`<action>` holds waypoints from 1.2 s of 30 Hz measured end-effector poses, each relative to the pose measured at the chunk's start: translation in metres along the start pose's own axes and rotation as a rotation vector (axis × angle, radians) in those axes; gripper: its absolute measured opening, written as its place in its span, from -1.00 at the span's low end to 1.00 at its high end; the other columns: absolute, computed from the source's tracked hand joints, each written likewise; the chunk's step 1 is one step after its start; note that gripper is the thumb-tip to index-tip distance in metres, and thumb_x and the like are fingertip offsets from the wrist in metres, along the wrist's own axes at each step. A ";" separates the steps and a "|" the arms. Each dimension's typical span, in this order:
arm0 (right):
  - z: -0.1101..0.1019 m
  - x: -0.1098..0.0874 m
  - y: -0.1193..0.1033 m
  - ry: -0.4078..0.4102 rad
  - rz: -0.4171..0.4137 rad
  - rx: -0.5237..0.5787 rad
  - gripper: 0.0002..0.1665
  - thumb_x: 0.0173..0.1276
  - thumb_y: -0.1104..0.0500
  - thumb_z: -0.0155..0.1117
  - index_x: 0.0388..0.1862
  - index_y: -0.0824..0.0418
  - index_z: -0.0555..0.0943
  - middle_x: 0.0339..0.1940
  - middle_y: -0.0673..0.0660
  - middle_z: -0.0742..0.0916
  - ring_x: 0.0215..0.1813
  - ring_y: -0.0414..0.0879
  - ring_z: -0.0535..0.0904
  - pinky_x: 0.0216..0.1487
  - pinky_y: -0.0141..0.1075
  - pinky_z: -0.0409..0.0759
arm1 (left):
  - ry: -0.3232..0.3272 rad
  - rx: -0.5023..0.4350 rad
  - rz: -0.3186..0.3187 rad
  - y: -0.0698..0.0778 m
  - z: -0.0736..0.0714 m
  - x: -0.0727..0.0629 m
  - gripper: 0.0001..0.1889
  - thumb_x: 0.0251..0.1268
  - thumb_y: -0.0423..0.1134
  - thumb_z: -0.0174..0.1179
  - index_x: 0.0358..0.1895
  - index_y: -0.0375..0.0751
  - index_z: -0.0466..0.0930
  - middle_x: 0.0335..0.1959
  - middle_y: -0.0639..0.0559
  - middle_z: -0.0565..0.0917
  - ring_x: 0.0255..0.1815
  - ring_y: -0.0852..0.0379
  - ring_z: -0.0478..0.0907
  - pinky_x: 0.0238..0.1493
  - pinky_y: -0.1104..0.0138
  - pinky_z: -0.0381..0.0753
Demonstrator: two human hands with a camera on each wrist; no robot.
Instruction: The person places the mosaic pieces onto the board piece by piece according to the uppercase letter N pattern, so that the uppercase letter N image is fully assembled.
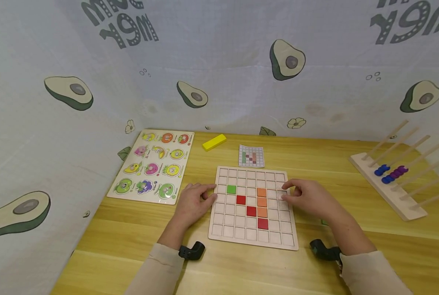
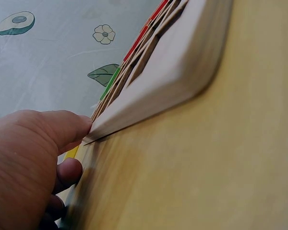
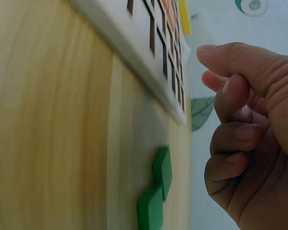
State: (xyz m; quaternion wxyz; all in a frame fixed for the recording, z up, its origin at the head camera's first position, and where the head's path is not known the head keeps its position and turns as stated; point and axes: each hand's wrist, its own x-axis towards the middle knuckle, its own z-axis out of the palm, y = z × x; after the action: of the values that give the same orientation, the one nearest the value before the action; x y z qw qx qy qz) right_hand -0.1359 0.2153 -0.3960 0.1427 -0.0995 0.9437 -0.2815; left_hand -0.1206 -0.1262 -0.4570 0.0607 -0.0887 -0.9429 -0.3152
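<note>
A square wooden grid board (image 1: 228, 219) lies in front of me in the head view. Set in its cells are one green tile (image 1: 231, 189), several red tiles (image 1: 240, 200) running diagonally, and a column of orange tiles (image 1: 261, 202). My left hand (image 1: 191, 205) touches the board's left edge with thumb and index finger; the left wrist view shows the thumb (image 2: 69, 127) against the side. Over the right edge hovers my right hand (image 1: 308, 196), thumb and index apart with nothing between them, other fingers loosely curled. Beside the board, green pieces (image 3: 151, 206) lie on the table, mostly hidden by my right forearm in the head view.
A small printed pattern card (image 1: 251, 156) lies behind the board, near a yellow block (image 1: 214, 142). At left is a fruit puzzle board (image 1: 154, 198). A wooden peg rack (image 1: 407, 211) with blue and purple beads stands at right. A patterned cloth (image 1: 234, 106) hangs behind the table.
</note>
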 end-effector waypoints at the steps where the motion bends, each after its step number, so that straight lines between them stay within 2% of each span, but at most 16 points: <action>1: -0.002 -0.002 0.004 0.003 0.005 -0.004 -0.63 0.40 0.04 0.37 0.08 0.21 0.65 -0.50 0.04 0.53 -0.47 -0.10 0.40 -0.48 -0.29 0.34 | 0.000 0.001 0.000 0.000 0.000 0.000 -0.68 0.35 -0.02 0.34 0.12 0.08 0.75 -0.50 0.26 0.52 -0.40 0.23 0.32 -0.26 0.36 0.28; 8: -0.010 -0.013 0.029 0.048 0.022 -0.053 -0.59 0.41 0.01 0.38 0.09 0.24 0.65 -0.49 0.03 0.54 -0.49 -0.10 0.38 -0.47 -0.28 0.33 | 0.002 -0.001 0.001 0.000 0.001 0.000 -0.68 0.35 -0.02 0.34 0.12 0.07 0.75 -0.50 0.26 0.52 -0.41 0.22 0.32 -0.24 0.35 0.28; 17: -0.015 -0.024 0.050 0.051 0.077 -0.049 -0.53 0.42 -0.04 0.36 0.10 0.28 0.63 -0.51 0.02 0.52 -0.49 -0.10 0.38 -0.48 -0.29 0.31 | 0.001 0.000 0.008 -0.001 0.001 0.000 -0.68 0.36 -0.02 0.33 0.13 0.07 0.75 -0.50 0.26 0.52 -0.40 0.22 0.32 -0.26 0.35 0.28; 27: -0.014 -0.025 0.061 0.018 0.149 -0.042 -0.42 0.32 -0.17 0.43 0.03 0.28 0.62 -0.48 0.04 0.53 -0.49 -0.09 0.40 -0.50 -0.29 0.31 | -0.003 0.002 0.007 -0.001 -0.001 0.000 -0.68 0.36 -0.02 0.33 0.12 0.07 0.75 -0.50 0.26 0.53 -0.38 0.22 0.32 -0.26 0.36 0.29; 36: -0.012 -0.023 0.060 -0.004 0.119 -0.030 -0.54 0.38 -0.01 0.38 0.09 0.28 0.61 -0.47 0.05 0.53 -0.48 -0.09 0.41 -0.50 -0.30 0.32 | -0.011 0.000 -0.004 0.001 -0.001 0.000 -0.68 0.36 -0.02 0.33 0.13 0.08 0.75 -0.49 0.25 0.53 -0.37 0.22 0.33 -0.25 0.35 0.29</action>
State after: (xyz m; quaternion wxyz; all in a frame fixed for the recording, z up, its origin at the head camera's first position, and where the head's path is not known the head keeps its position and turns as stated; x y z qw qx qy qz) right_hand -0.1246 0.2765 -0.4151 0.1594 -0.0461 0.9517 -0.2581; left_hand -0.1200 -0.1260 -0.4559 0.0549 -0.0884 -0.9434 -0.3149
